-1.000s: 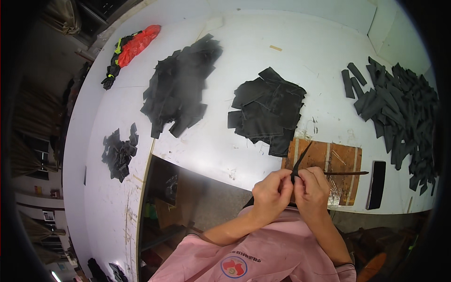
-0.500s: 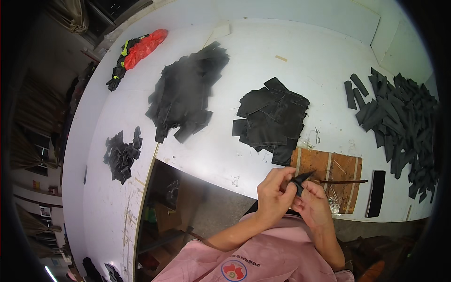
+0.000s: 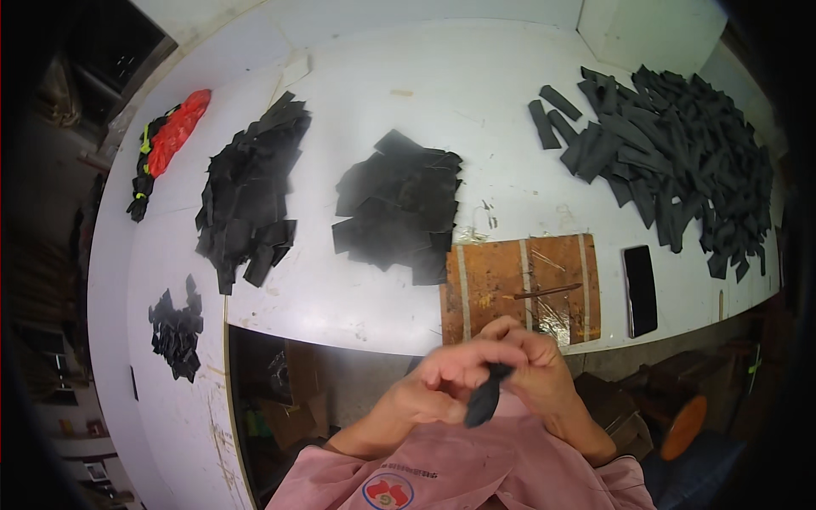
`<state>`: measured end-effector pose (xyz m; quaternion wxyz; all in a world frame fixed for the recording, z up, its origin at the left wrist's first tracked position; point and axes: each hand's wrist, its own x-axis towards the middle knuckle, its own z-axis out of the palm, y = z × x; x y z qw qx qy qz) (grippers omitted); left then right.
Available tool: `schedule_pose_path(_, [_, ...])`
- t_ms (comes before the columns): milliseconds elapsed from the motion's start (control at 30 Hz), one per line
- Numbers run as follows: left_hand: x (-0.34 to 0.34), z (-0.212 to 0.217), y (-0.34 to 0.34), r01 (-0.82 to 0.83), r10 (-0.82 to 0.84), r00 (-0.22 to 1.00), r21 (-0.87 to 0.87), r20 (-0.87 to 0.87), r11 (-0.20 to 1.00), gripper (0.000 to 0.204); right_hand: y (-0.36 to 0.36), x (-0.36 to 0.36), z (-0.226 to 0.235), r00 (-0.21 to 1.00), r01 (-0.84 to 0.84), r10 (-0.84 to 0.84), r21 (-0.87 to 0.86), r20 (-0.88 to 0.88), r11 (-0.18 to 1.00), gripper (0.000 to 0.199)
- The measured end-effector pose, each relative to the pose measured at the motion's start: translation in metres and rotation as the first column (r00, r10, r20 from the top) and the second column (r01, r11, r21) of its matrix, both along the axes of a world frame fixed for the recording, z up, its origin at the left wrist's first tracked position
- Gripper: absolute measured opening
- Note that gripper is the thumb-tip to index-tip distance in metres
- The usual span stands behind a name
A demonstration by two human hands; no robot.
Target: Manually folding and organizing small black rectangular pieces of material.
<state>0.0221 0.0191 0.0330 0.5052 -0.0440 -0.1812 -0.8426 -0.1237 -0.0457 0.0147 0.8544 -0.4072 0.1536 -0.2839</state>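
Note:
Just off the table's front edge, in front of my pink shirt, both hands work on a small black fabric piece (image 3: 484, 403). My left hand (image 3: 440, 379) is closed on its left side, thumb against the cloth. From the other side, my right hand (image 3: 537, 364) grips the upper end with bent fingers, which partly hide it. Beyond the hands, a thin brown pointed stick (image 3: 548, 291) lies across a worn brown board (image 3: 493, 265) with pale strips.
Flat black fabric pieces form a middle pile (image 3: 398, 204), a left pile (image 3: 246, 195) and a smaller pile (image 3: 177, 330). Many narrow dark tubes make a heap (image 3: 671, 144) at the right. A phone (image 3: 640, 291) lies beside the board. A red bag (image 3: 180, 132) rests far left.
My hands have drawn back off the board toward my body with the fabric piece, which now hangs downward. The stick lies within the board instead of past its right edge. The view has shifted.

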Motion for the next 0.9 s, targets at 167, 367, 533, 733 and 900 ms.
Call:
schedule_pose_path(167, [-0.028, 0.013, 0.005, -0.531, 0.546, 0.09, -0.423, 0.833, 0.734, 0.035, -0.01, -0.015, 0.011, 0.931, 0.273, -0.348, -0.42, -0.112, 0.865, 0.01])
schedule_pose_path(367, [-0.044, 0.028, -0.018, -0.495, 0.722, -0.361, -0.778, 0.59, 0.387, 0.017, -0.025, -0.018, 0.056, 0.836, 0.246, -0.529, -0.765, -0.142, 0.595, 0.008])
schedule_pose_path(533, [-0.031, 0.049, -0.046, -0.742, 0.604, 0.371, -0.166, 0.706, 0.65, 0.028, -0.048, -0.026, 0.078, 0.925, 0.181, -0.31, -0.463, -0.219, 0.868, 0.008])
schedule_pose_path(733, [-0.02, 0.039, -0.072, -0.006, 0.058, 0.956, 0.177, -0.286, 0.984, 0.043, -0.072, -0.02, 0.068, 0.979, 0.099, -0.124, -0.154, -0.165, 0.983, 0.016])
schedule_pose_path(900, [-0.02, -0.033, -0.077, -0.061, 0.15, 0.977, 0.481, -0.15, 0.875, 0.037, -0.081, -0.031, -0.01, 0.987, 0.058, -0.017, 0.26, -0.157, 0.964, 0.012])
